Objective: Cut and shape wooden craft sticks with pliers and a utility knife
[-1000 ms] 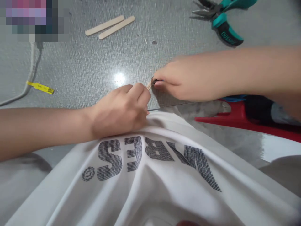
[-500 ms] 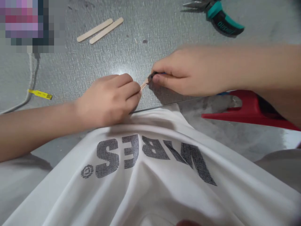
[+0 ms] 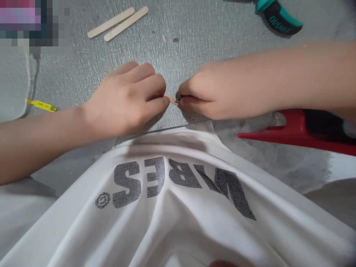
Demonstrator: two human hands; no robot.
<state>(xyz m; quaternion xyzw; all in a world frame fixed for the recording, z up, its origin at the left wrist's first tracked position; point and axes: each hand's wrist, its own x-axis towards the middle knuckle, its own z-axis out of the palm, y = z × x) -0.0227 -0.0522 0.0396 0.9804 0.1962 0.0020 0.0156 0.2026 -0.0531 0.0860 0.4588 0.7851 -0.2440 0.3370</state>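
My left hand (image 3: 125,96) is closed, its thumb and fingers pinching thin wooden stick pieces (image 3: 171,98) whose ends stick out to the right. Pressed against those ends is the dark tip of a small tool (image 3: 178,97), gripped in my closed right hand (image 3: 205,92). The rest of that tool is hidden by the hand, so its kind is unclear. Both hands are close together above the front edge of the grey textured table (image 3: 78,70). Farther back, two whole craft sticks (image 3: 111,23) lie side by side at a slant.
Teal-and-black-handled pliers (image 3: 280,20) lie at the back right, partly cut off. On the left runs a grey cable (image 3: 28,70) with a yellow tag (image 3: 41,105). A red object (image 3: 292,129) is under my right forearm. A white shirt (image 3: 172,222) fills the front.
My left hand has shifted slightly up and turned. The right hand has lowered a little, and the tool tip and stick ends now point more downward. The view has tilted slightly.
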